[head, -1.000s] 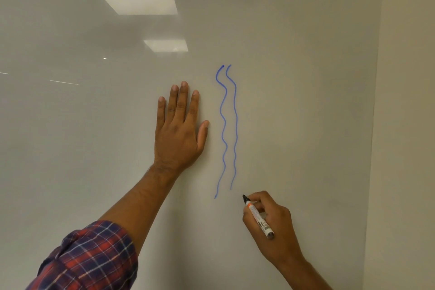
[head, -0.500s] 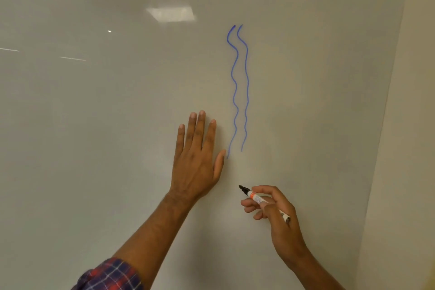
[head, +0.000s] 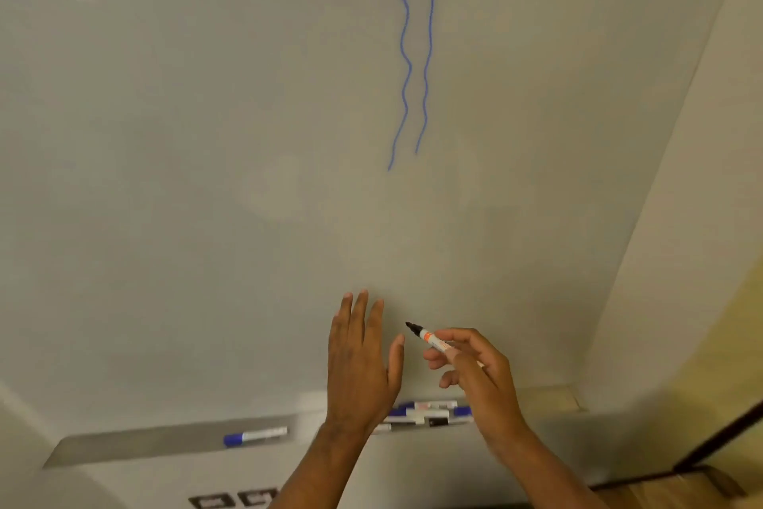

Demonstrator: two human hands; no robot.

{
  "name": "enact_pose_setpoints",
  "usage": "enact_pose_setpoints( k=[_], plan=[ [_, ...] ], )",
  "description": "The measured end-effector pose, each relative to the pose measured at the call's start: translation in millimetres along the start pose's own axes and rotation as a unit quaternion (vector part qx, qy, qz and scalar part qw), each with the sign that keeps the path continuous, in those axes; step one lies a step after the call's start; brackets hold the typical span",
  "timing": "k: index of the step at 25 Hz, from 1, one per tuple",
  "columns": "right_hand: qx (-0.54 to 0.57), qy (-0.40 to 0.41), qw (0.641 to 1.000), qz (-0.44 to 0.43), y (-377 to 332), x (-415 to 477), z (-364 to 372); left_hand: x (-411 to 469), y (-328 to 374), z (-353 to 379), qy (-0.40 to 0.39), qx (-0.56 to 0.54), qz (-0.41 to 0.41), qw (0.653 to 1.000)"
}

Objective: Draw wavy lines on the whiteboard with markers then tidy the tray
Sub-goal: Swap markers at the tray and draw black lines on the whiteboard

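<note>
Two blue wavy lines [head: 415, 54] run down the whiteboard [head: 206, 178] from the top edge of the view. My right hand [head: 475, 376] holds an uncapped marker [head: 429, 337] with a black tip and an orange band, its tip off the board. To its left is my left hand [head: 359, 360], open, fingers up, below the lines; whether it touches the board I cannot tell. Below the hands runs the grey tray [head: 144, 446]. It carries a lone blue-capped marker [head: 254, 436] and a cluster of markers [head: 429, 415] partly hidden behind my hands.
The board ends at a beige wall [head: 681, 261] on the right. Dark wall sockets [head: 231, 500] sit under the tray. A wooden floor and a dark edge [head: 702, 467] show at the bottom right.
The view has tilted downward, bringing the tray into sight. Both hands have dropped down the board, away from the lines; the marker stays in my right hand.
</note>
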State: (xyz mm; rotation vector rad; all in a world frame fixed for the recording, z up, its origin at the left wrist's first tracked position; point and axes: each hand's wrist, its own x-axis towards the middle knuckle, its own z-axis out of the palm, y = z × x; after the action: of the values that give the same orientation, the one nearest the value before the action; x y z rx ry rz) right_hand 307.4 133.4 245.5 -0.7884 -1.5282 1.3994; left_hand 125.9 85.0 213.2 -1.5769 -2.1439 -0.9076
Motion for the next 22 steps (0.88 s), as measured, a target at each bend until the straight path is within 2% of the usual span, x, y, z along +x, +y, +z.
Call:
enact_pose_setpoints(
  k=[4, 9, 15, 22],
  plan=[
    [0.002, -0.004, 0.995, 0.095, 35.7, -26.3, -5.6, -53.0, -6.6, 24.6, -0.093, 0.014, -0.017, 0.995],
    [-0.052, 0.0, 0.975, 0.214, 83.4, -57.1, -10.8, -110.5, -8.7, 43.8, -0.179, 0.016, -0.025, 0.983],
    [-0.085, 0.044, 0.919, 0.382, 147.9, -97.7, -20.0, -188.0, -12.5, 73.3, -0.335, 0.029, -0.068, 0.939],
    [-0.156, 0.082, 0.849, 0.499, 234.5, -143.8, -26.2, -262.3, -18.0, 110.1, -0.451, 0.027, -0.09, 0.887]
  ],
)
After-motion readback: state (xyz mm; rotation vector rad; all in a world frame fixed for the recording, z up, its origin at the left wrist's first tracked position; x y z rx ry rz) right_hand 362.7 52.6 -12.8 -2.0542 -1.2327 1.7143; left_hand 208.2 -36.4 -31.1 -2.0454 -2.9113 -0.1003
